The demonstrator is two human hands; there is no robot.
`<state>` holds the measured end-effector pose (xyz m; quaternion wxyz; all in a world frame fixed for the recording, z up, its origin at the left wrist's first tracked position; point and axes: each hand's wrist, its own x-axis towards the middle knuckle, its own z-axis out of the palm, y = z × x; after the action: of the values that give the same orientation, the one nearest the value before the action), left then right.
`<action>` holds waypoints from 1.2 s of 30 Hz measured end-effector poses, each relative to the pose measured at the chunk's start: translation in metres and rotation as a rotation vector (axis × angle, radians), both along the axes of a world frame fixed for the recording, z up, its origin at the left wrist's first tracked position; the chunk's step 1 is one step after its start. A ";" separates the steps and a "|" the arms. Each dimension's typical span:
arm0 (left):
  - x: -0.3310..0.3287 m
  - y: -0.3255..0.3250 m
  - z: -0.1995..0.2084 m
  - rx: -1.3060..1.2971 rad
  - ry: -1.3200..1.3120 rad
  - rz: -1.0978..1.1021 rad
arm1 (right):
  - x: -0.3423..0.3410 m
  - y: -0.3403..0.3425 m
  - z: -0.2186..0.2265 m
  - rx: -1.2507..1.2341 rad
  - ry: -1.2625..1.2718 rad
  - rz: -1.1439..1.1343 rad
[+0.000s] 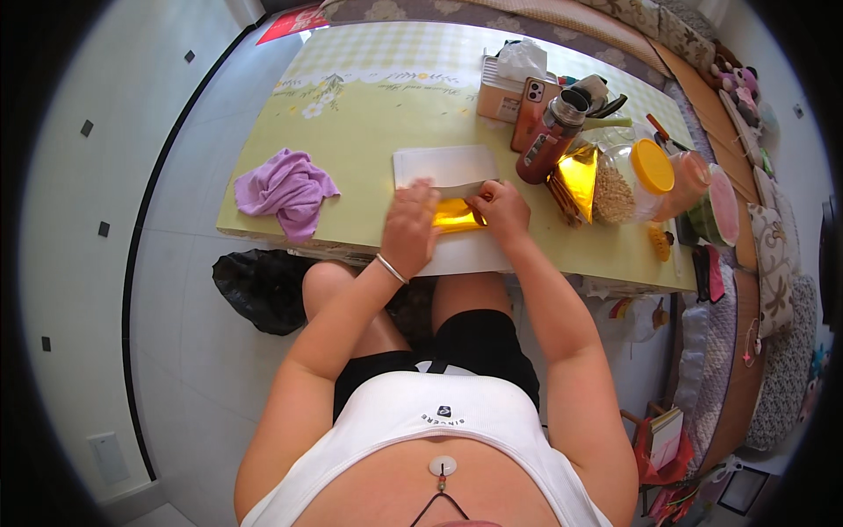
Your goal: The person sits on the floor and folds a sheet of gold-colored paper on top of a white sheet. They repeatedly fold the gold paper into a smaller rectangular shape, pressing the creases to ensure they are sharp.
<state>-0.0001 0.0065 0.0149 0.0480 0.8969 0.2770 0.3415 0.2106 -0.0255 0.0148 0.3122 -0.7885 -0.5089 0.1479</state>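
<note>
A shiny piece of gold foil paper lies on white sheets at the table's near edge. One white sheet shows beyond the foil, another white sheet on the near side. My left hand rests over the foil's left end, fingers stretched out and slightly smeared by motion; it covers that end. At the other end, my right hand is closed, thumb and fingers pinching the foil's upper right edge.
A purple cloth lies crumpled on the left of the table. To the right stand a red thermos, a phone, a tissue box, folded gold foil and a yellow-lidded jar. A black bag sits below.
</note>
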 end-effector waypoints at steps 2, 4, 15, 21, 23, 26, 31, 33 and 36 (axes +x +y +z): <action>0.006 -0.008 -0.009 -0.069 0.253 -0.129 | 0.001 0.000 -0.003 0.031 -0.018 0.007; 0.007 -0.017 -0.016 -0.128 0.390 -0.119 | 0.008 0.001 -0.015 0.099 -0.046 0.013; 0.011 -0.027 -0.019 -0.076 0.410 0.078 | 0.014 0.009 -0.008 -0.008 0.101 -0.093; 0.013 -0.020 -0.021 -0.084 0.411 0.057 | 0.007 0.009 -0.007 -0.001 0.047 -0.133; 0.012 -0.018 -0.023 -0.076 0.404 0.051 | 0.006 0.008 -0.007 0.013 0.043 -0.141; 0.011 -0.016 -0.024 -0.075 0.405 0.047 | 0.006 0.008 -0.011 0.030 0.022 -0.139; 0.011 -0.016 -0.025 -0.057 0.448 0.034 | 0.009 0.010 -0.014 -0.063 0.015 -0.136; 0.012 -0.016 -0.023 -0.084 0.477 0.038 | 0.003 -0.001 -0.019 0.130 -0.264 -0.076; 0.013 -0.020 -0.012 -0.161 0.523 0.021 | -0.012 -0.017 -0.030 0.329 -0.692 0.214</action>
<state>0.0132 -0.0137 0.0027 0.0426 0.9449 0.3156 0.0758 0.1984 -0.0427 -0.0151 0.2271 -0.6737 -0.6803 -0.1784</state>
